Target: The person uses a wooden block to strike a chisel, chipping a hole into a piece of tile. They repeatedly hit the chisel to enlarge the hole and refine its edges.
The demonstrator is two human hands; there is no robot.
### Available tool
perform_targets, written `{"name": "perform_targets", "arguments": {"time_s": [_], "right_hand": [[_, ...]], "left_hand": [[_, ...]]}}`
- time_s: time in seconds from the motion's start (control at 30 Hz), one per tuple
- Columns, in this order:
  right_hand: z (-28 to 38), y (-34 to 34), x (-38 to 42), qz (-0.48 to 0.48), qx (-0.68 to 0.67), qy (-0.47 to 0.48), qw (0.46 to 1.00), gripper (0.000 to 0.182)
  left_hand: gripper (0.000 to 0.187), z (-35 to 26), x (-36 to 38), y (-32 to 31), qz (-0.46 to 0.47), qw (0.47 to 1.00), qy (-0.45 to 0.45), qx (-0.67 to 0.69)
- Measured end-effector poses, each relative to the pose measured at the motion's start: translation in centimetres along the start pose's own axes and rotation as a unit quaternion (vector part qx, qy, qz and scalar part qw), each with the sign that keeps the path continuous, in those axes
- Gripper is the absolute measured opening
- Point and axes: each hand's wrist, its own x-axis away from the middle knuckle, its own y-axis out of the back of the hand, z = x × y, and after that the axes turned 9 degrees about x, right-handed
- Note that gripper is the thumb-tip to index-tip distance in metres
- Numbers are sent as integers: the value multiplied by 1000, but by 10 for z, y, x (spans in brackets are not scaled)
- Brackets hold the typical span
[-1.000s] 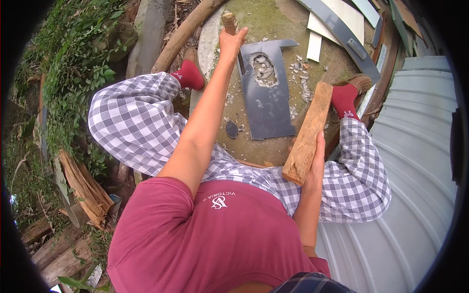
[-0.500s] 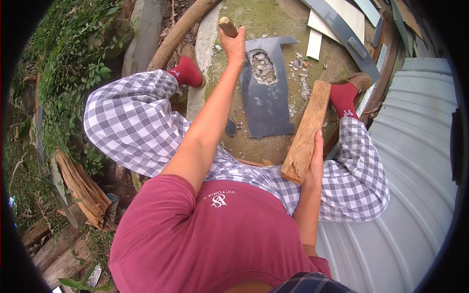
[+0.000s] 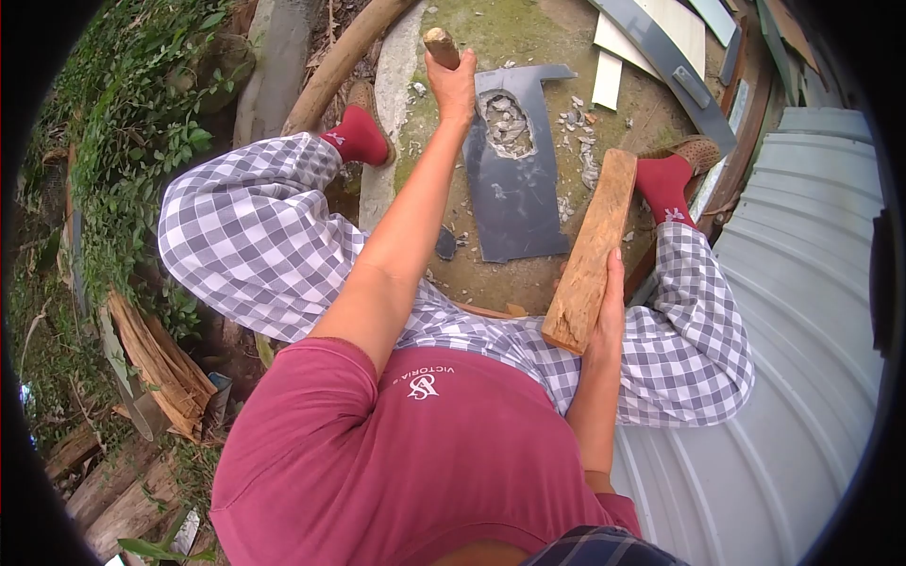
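Note:
My left hand (image 3: 455, 92) is wrapped around a thick wooden stick (image 3: 440, 43), whose blunt end points up toward me. It is over the upper left corner of a dark grey plastic panel (image 3: 518, 212) lying on the ground. A ragged opening in the panel shows broken grey fragments (image 3: 508, 123). In my right hand (image 3: 609, 302) is a long squared wooden block (image 3: 597, 241), held slantwise above my thigh; the thumb lies along its side and the other fingers are mostly hidden beneath it.
Grey chips (image 3: 587, 160) litter the mossy concrete beside the panel. Light boards and a curved grey strip (image 3: 670, 71) lie at upper right. Ribbed metal sheeting (image 3: 802, 311) spans the right side. A log (image 3: 344, 71), split wood (image 3: 165, 368) and green plants (image 3: 132, 160) are at left.
The view has shifted very slightly. Both hands keep their holds on the stick and the wooden block, with almost no movement.

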Motion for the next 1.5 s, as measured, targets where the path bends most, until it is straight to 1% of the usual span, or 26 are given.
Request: {"name": "perform_targets", "arguments": {"time_s": [0.1, 0.2, 0.3, 0.43, 0.57, 0.63, 0.67, 0.73, 0.77, 0.83, 0.9, 0.93, 0.97, 1.0, 1.03, 1.07, 1.1, 1.17, 1.2, 1.3, 1.33, 1.37, 1.4, 1.43, 1.47, 1.5], "right_hand": [[0, 1, 0, 6, -1, -1, 1000, 57], [4, -1, 1, 26, 53, -6, 998, 68], [14, -9, -3, 49, 143, 56, 987, 67], [74, -64, -1, 88, 344, 236, 904, 64], [142, -146, 35, 116, 414, 389, 815, 62], [154, -181, 50, 151, 406, 429, 792, 63], [151, -191, 47, 153, 412, 430, 789, 63], [141, -205, 33, 189, 471, 438, 742, 66], [131, -205, 20, 145, 579, 410, 690, 68], [104, -188, -32, 192, 652, 328, 656, 70], [116, -200, -19, 195, 649, 338, 654, 70], [119, -202, -9, 197, 643, 326, 664, 69], [126, -209, 5, 202, 624, 347, 670, 70], [137, -216, 21, 185, 607, 393, 665, 69], [147, -224, 38, 179, 561, 420, 690, 67], [157, -235, 54, 190, 522, 464, 690, 62], [166, -239, 66, 187, 501, 482, 694, 52], [168, -249, 89, 154, 438, 535, 706, 48], [167, -247, 88, 164, 445, 517, 713, 47], [137, -223, 45, 132, 555, 469, 674, 59], [123, -204, 10, 98, 660, 430, 609, 67], [111, -190, -18, 137, 690, 311, 639, 68], [102, -175, -32, 169, 634, 310, 688, 66], [109, -179, -31, 169, 633, 316, 686, 66], [114, -181, -24, 170, 594, 308, 723, 64], [113, -174, -11, 162, 553, 286, 766, 63]], "left_hand": [[40, -3, 5, -2, -10, 1000, -15, -3], [35, -7, 10, -7, -34, 998, -46, -6], [33, -9, 13, -8, -65, 997, -52, 4], [31, -4, 16, -6, -78, 997, -24, -4], [29, -10, 21, -5, -92, 995, -11, 28], [28, -10, 23, -4, -93, 995, 0, 36], [28, -9, 23, -5, -100, 994, -3, 35], [27, -10, 25, -5, -88, 995, 9, 41], [27, -11, 26, -4, -70, 996, 21, 42], [24, 2, 29, -5, -59, 981, 21, 185], [26, -2, 30, -7, -31, 982, 25, 185], [26, -7, 31, -6, -32, 989, 39, 137], [27, -10, 37, -7, -26, 994, 59, 86], [29, 1, 37, -13, -39, 997, 23, 61], [29, 4, 38, -14, -38, 997, 28, 62], [29, 4, 38, -14, -42, 998, 19, 47], [29, 4, 38, -14, -46, 998, 8, 32], [28, 6, 35, -13, -50, 998, 7, 31], [27, 7, 34, -13, -63, 998, 5, 19], [29, 0, 30, -8, -79, 996, 21, 31], [32, -2, 30, -7, -74, 995, 38, 56], [32, -4, 31, -3, -71, 995, 39, 53], [32, -4, 30, 3, -74, 993, 49, 78], [33, -4, 21, 2, -84, 989, 53, 108], [32, 1, 14, 5, -106, 992, 16, 71], [30, 7, 9, 10, -104, 990, 50, 83]]}}
